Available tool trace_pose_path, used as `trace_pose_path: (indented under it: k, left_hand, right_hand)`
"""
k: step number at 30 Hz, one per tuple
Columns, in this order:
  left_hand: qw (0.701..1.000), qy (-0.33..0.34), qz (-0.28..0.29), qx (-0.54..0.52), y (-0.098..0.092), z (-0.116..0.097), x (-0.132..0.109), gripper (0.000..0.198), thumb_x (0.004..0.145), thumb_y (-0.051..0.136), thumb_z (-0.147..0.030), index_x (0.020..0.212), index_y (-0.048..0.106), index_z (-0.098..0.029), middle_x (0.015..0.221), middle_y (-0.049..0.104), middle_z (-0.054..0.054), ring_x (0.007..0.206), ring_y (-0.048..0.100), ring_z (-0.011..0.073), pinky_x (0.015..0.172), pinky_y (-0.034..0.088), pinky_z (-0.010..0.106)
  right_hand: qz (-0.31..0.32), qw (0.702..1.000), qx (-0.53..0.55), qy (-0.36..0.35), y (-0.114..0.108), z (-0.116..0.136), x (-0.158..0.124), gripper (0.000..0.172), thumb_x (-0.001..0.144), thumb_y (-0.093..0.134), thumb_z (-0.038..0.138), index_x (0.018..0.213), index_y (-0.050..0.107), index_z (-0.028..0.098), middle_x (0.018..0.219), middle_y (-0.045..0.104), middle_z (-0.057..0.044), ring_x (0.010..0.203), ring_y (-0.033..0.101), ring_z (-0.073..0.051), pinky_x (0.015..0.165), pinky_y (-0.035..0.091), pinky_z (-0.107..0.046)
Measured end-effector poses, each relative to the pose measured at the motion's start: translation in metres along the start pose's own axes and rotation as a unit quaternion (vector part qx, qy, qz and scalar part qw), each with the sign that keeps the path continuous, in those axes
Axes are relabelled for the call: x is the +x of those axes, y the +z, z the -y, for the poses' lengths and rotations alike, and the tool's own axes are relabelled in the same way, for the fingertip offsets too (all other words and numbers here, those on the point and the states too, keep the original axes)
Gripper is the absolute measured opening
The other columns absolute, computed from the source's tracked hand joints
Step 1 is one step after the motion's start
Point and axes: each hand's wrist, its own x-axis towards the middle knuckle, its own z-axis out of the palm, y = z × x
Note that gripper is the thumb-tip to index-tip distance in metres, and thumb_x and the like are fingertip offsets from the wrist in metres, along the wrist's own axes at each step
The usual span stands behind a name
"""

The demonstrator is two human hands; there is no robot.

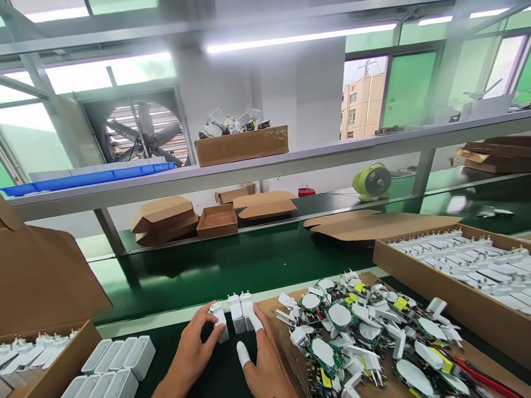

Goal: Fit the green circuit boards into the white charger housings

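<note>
My left hand pinches a white plug-in charger casing between thumb and fingers. Just right of it, two more white chargers stand side by side, their prongs pointing away from me. My right hand wears white finger cots on thumb and forefinger. Its forefinger lies along the right-hand charger, while the thumb is spread well apart from it. Beside this hand is a heap of green circuit boards with white round discs, yellow parts and white plastic pieces. Open white casings sit in rows left of my hands.
A carton of white chargers stands at the right, another carton at the left. Red-handled pliers lie by the heap. Beyond runs a green belt with flattened cardboard and a small green fan. A shelf crosses above.
</note>
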Motion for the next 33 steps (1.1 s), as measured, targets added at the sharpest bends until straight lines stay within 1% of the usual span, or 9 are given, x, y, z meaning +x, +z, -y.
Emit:
trace_pose_path:
  k: [4,11,15,18,21,25,28,30,33]
  left_hand:
    - [0.999,-0.006,0.051,-0.019,-0.005,-0.001,0.009,0.024,0.1,0.061,-0.043,0.114,0.072,-0.027,0.13,0.077,0.009,0.128,0.07,0.0303,0.103,0.062,0.047]
    - [0.996,-0.016,0.075,-0.048,0.01,-0.006,0.021,0.034,0.102,0.055,-0.042,0.122,0.073,-0.022,0.147,0.068,0.017,0.135,0.066,0.0331,0.109,0.058,0.051]
    - [0.997,-0.013,0.074,-0.028,0.002,-0.022,0.008,0.041,0.098,0.064,-0.038,0.136,0.069,-0.023,0.165,0.049,0.017,0.146,0.055,0.0363,0.113,0.054,0.055]
    - [0.995,0.02,0.077,0.06,-0.027,-0.04,-0.019,0.057,0.097,0.068,-0.031,0.153,0.056,-0.032,0.171,0.04,0.013,0.153,0.046,0.0352,0.118,0.048,0.058]
    - [0.982,0.064,0.064,0.167,-0.075,-0.049,-0.051,0.06,0.098,0.068,-0.031,0.155,0.051,-0.038,0.165,0.05,0.009,0.149,0.052,0.0335,0.115,0.053,0.055]
    - [0.937,0.065,0.008,0.342,-0.153,-0.036,-0.1,0.033,0.091,0.076,-0.041,0.123,0.072,-0.037,0.149,0.068,0.007,0.139,0.061,0.0403,0.102,0.062,0.058]
    - [0.891,0.02,0.027,0.453,-0.198,-0.011,-0.143,0.024,0.077,0.085,-0.042,0.098,0.076,-0.034,0.147,0.068,0.008,0.142,0.056,0.0473,0.097,0.062,0.061]
    - [0.879,0.02,0.037,0.476,-0.211,0.009,-0.167,0.018,0.078,0.081,-0.037,0.095,0.076,-0.034,0.148,0.067,0.006,0.143,0.054,0.0467,0.097,0.061,0.059]
    - [0.894,0.104,-0.005,0.435,-0.2,0.037,-0.18,0.013,0.092,0.066,-0.037,0.082,0.075,-0.035,0.136,0.075,0.002,0.132,0.065,0.0398,0.089,0.065,0.049]
  right_hand:
    - [0.012,1.0,-0.013,0.019,-0.002,0.001,0.001,0.073,0.089,0.065,0.022,0.158,0.045,0.034,0.167,0.045,-0.007,0.156,0.038,-0.037,0.13,0.028,-0.059]
    - [0.033,0.999,-0.012,0.023,-0.012,0.008,0.009,0.067,0.087,0.064,0.022,0.153,0.051,0.025,0.163,0.049,-0.013,0.154,0.042,-0.037,0.129,0.031,-0.058]
    - [0.028,0.999,-0.023,-0.003,-0.015,0.012,0.011,0.069,0.084,0.059,0.015,0.152,0.051,0.024,0.166,0.045,-0.012,0.157,0.036,-0.036,0.13,0.027,-0.061]
    - [0.051,0.996,-0.038,-0.068,-0.019,0.017,0.009,0.07,0.086,0.056,0.013,0.155,0.046,0.026,0.173,0.033,-0.009,0.159,0.031,-0.035,0.131,0.025,-0.064]
    - [0.079,0.989,-0.049,-0.115,-0.025,0.025,0.008,0.07,0.087,0.059,0.014,0.154,0.049,0.03,0.174,0.032,-0.004,0.159,0.033,-0.037,0.13,0.027,-0.063]
    - [0.095,0.985,-0.034,-0.139,-0.031,0.041,0.005,0.059,0.087,0.066,0.017,0.145,0.062,0.033,0.17,0.041,-0.002,0.154,0.041,-0.041,0.126,0.038,-0.059]
    - [0.107,0.978,-0.044,-0.175,-0.031,0.056,-0.002,0.059,0.089,0.062,0.012,0.145,0.062,0.03,0.168,0.044,-0.004,0.153,0.043,-0.039,0.126,0.041,-0.058]
    - [0.102,0.97,-0.057,-0.211,-0.03,0.067,-0.009,0.063,0.091,0.058,0.008,0.151,0.055,0.027,0.166,0.046,-0.008,0.153,0.043,-0.036,0.126,0.041,-0.057]
    - [0.09,0.959,-0.074,-0.26,-0.031,0.084,-0.015,0.062,0.096,0.054,0.007,0.155,0.049,0.024,0.163,0.049,-0.014,0.153,0.044,-0.034,0.125,0.043,-0.055]
